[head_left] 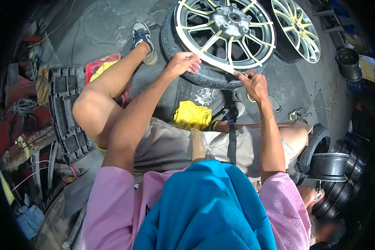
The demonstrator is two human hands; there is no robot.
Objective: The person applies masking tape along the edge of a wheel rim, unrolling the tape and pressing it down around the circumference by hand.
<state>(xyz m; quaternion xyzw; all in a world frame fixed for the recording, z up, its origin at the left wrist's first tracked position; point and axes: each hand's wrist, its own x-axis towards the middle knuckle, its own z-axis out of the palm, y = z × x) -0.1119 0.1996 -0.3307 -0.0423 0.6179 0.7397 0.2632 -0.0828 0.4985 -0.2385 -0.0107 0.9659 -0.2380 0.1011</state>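
Observation:
A grey multi-spoke wheel rim (234, 16) lies flat on a black tire (169, 39), with pale yellow tape strips on its spokes and lip. A strip of masking tape (218, 65) stretches along the rim's near edge between my hands. My left hand (182, 65) pinches the strip's left part at the fingertips, its other fingers loosely curled. At the right end, my right hand (254, 84) is closed on the tape with thumb and fingers. Just below that hand a yellow ring, possibly the tape roll (250, 98), partly shows.
A second taped wheel (298, 29) leans at the upper right. A yellow cloth (192, 115) lies between my legs. Black rims (328, 166) and a tire (320, 143) stand at right, near another person's hand (310, 196). A black plastic panel (68, 112) is on the left.

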